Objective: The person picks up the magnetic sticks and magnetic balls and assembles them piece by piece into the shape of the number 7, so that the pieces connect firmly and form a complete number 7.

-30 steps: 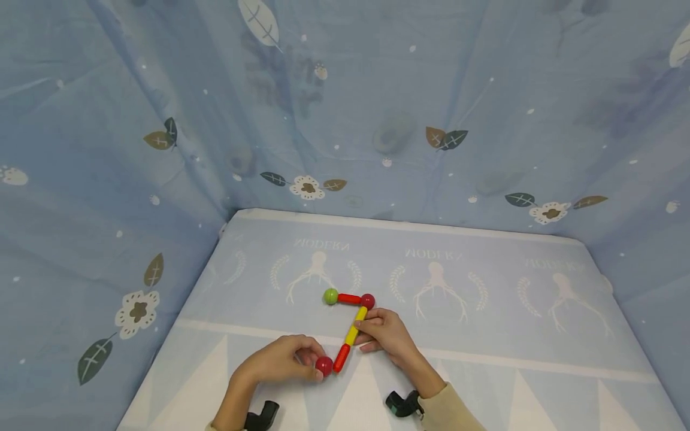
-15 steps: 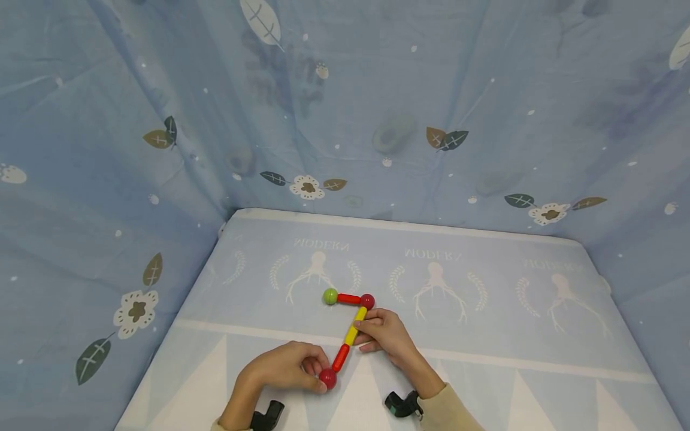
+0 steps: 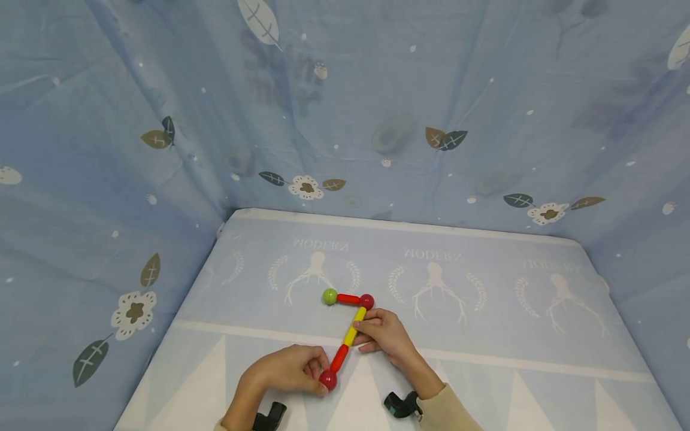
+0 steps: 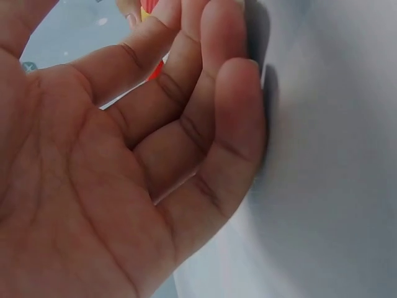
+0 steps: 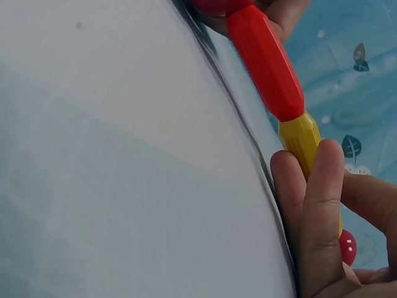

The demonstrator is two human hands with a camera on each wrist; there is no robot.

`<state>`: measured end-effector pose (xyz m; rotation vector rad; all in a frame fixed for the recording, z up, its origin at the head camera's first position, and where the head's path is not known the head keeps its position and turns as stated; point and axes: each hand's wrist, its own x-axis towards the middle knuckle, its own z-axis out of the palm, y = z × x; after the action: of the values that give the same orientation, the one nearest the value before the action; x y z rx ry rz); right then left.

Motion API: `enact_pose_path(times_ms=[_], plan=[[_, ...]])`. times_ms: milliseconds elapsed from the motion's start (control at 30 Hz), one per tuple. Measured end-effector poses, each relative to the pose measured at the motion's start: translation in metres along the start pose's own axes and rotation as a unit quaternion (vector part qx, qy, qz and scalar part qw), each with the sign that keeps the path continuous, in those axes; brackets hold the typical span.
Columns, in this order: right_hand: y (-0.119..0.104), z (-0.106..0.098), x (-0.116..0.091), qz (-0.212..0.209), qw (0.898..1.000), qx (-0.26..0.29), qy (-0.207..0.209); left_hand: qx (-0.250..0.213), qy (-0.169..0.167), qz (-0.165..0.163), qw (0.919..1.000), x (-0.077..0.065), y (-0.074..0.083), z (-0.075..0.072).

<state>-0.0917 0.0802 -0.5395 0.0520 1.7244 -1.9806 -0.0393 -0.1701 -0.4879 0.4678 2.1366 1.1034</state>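
My left hand [image 3: 291, 369] pinches a red ball [image 3: 328, 379] between thumb and fingers, low on the table. That ball touches the near end of a red rod [image 3: 339, 358]. End to end with the red rod is a yellow rod [image 3: 351, 334], which my right hand [image 3: 386, 336] pinches from the right; the right wrist view shows fingers around the yellow rod [image 5: 300, 138]. Beyond it the yellow rod meets a second red ball [image 3: 366, 301]. From there another red rod [image 3: 348, 299] runs left to a green ball [image 3: 330, 296]. In the left wrist view the fingers hide the held ball.
All of it lies on a pale patterned tabletop [image 3: 463, 335]. Blue printed cloth [image 3: 345, 108] hangs behind and at the sides. A black wrist device [image 3: 401, 404] sits by the right wrist, another black device [image 3: 271, 416] by the left.
My left hand has moved slightly toward me and right, bringing its red ball from beside the near red rod against its end. My right hand has hardly moved.
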Motion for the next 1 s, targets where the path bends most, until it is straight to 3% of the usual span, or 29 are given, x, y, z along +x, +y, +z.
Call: enact_pose_path(times_ms=[233, 400, 467, 567, 667, 767, 867, 1000], plan=[[0.000, 0.001, 0.000, -0.007, 1.000, 0.000, 0.003, 0.033, -0.002, -0.015, 0.9993, 0.001, 0.004, -0.002], [0.001, 0.001, 0.000, -0.011, 1.000, 0.001, 0.001, 0.055, 0.001, -0.025, 0.9982, 0.003, 0.006, -0.016], [0.002, 0.001, 0.000, -0.011, 1.000, 0.001, -0.001, 0.064, 0.025, -0.029, 0.9972, 0.007, 0.007, -0.023], [0.001, 0.002, -0.001, -0.012, 1.000, 0.000, -0.003, 0.071, 0.091, -0.035, 0.9926, 0.016, 0.007, -0.034], [0.001, 0.002, -0.001, -0.011, 1.000, -0.002, -0.004, 0.072, 0.172, -0.052, 0.9811, 0.029, 0.007, -0.041], [0.001, 0.002, -0.001, -0.009, 1.000, -0.004, -0.002, 0.071, 0.229, -0.066, 0.9687, 0.042, 0.005, -0.046], [0.001, 0.002, -0.001, -0.009, 1.000, -0.005, -0.001, 0.083, 0.250, -0.062, 0.9626, 0.054, 0.004, -0.049], [0.001, 0.001, 0.000, -0.011, 1.000, -0.007, -0.003, 0.095, 0.253, -0.036, 0.9621, 0.067, 0.003, -0.052]])
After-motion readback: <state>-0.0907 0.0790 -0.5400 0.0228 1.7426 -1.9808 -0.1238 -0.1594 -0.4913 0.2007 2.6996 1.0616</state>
